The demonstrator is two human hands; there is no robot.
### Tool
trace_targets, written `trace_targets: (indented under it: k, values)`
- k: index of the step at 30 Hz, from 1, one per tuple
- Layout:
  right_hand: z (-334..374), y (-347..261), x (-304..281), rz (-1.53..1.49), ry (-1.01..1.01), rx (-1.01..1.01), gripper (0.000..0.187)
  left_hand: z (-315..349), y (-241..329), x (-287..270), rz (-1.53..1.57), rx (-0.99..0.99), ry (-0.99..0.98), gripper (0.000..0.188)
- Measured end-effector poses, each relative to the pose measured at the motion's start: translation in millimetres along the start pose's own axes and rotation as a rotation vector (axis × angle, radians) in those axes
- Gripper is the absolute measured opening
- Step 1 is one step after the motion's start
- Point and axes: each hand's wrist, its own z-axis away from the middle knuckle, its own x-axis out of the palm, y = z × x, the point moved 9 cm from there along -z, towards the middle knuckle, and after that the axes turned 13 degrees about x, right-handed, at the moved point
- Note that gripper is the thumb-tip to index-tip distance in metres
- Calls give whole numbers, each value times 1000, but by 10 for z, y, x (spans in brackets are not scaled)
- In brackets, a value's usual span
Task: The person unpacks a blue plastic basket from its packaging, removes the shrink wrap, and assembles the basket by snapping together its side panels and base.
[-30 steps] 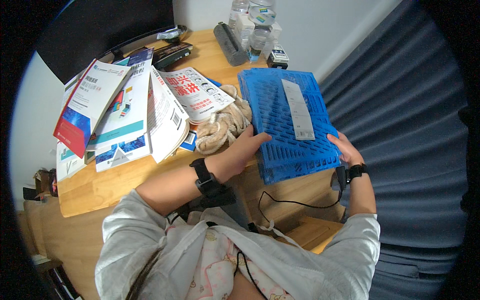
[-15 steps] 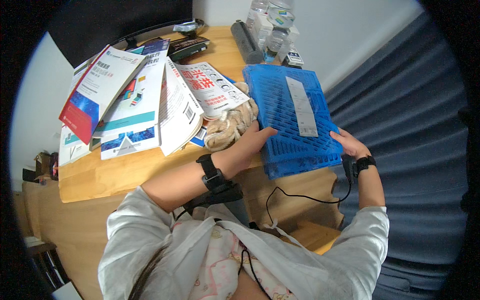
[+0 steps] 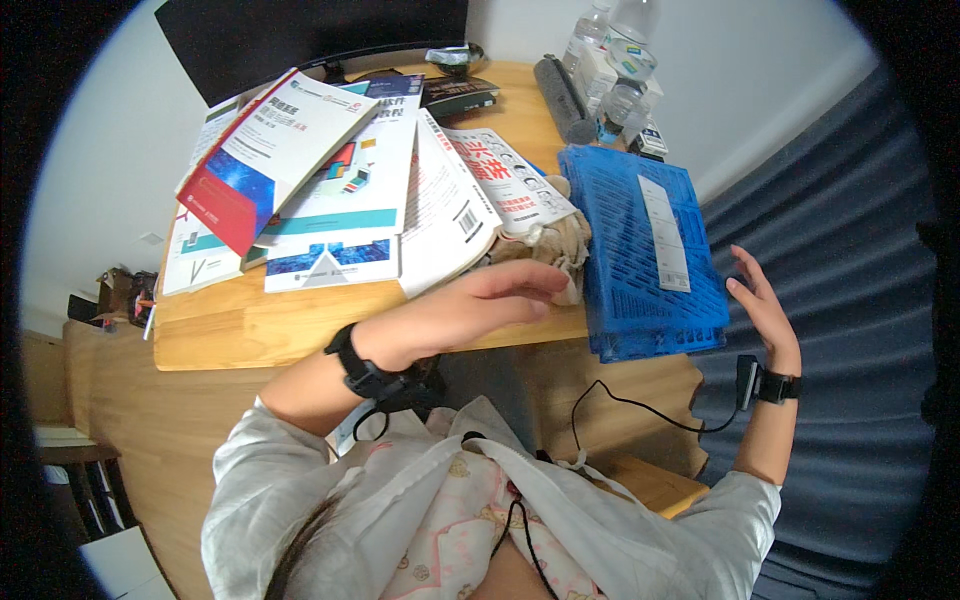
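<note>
A flat blue plastic slatted crate, seemingly folded [image 3: 625,260], with a white label, rests on the right end of the wooden desk [image 3: 230,335], its near edge jutting past the desk's front. My left hand [image 3: 475,305] hovers left of it, over the front of the desk, fingers stretched out and holding nothing. To the right of the crate is my right hand [image 3: 765,310], fingers apart, a small gap between it and the crate's side. Beside the crate's left edge lies a crumpled beige and white cloth [image 3: 545,250], partly under an open-looking booklet with red print [image 3: 510,190].
Several books [image 3: 290,160] spread across the desk's left and middle, below a black monitor [image 3: 310,45]. Behind the crate stand clear bottles [image 3: 630,50], a grey cylindrical case [image 3: 565,100] and small boxes. A dark blue curtain [image 3: 850,250] hangs at the right. A black cable [image 3: 640,415] trails from my right wrist.
Both hands have let go of the blue crate and moved apart from it, left hand leftward, right hand rightward. The whole view has shifted, so the desk appears further right.
</note>
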Motion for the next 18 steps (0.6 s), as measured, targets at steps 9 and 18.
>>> trace_targets:
  k: [9,18]
  values:
    - [452,-1258,1051,269,-54,-476,61,699,528,-716,-6,104,214,26]
    - [657,-1292,1492,133,-148,-321,62,1172,611,-1113,37,81,322,26]
